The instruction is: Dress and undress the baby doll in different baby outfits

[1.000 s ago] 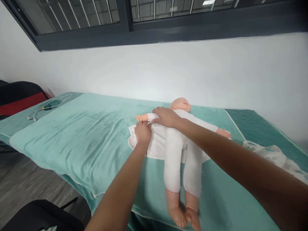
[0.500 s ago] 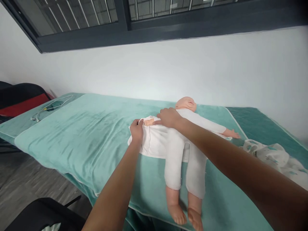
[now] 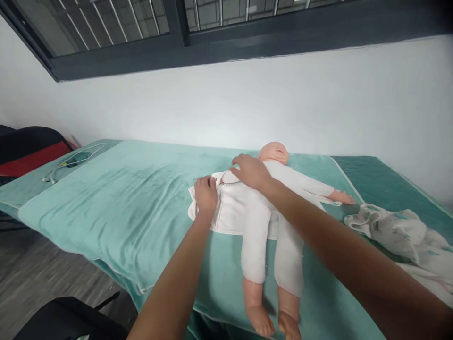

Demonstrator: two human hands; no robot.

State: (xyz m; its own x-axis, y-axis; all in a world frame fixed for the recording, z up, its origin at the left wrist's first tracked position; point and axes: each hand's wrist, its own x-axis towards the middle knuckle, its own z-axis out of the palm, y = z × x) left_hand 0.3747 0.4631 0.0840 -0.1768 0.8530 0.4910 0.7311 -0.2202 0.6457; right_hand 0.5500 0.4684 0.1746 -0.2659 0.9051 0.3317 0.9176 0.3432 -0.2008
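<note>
A baby doll with a white cloth body lies on its back, its feet toward me. Beneath it a white baby garment is spread out to the left. My left hand is closed on the garment's sleeve, fingers curled over the cloth. Over the doll's arm on the left side lies my right hand, its fingers bent around that arm near the shoulder. Most of this arm is hidden by my hand and the cloth. The doll's other arm stretches out to the right.
The teal sheet covers the bed against the white wall. A crumpled patterned cloth lies to the right. A white cord rests at the far left. Black chairs stand near the bed's left and front edges.
My left hand has shifted slightly right, its back turned up more. The tan patch between my hands is now largely covered. My right hand's fingers have lifted and spread a little.
</note>
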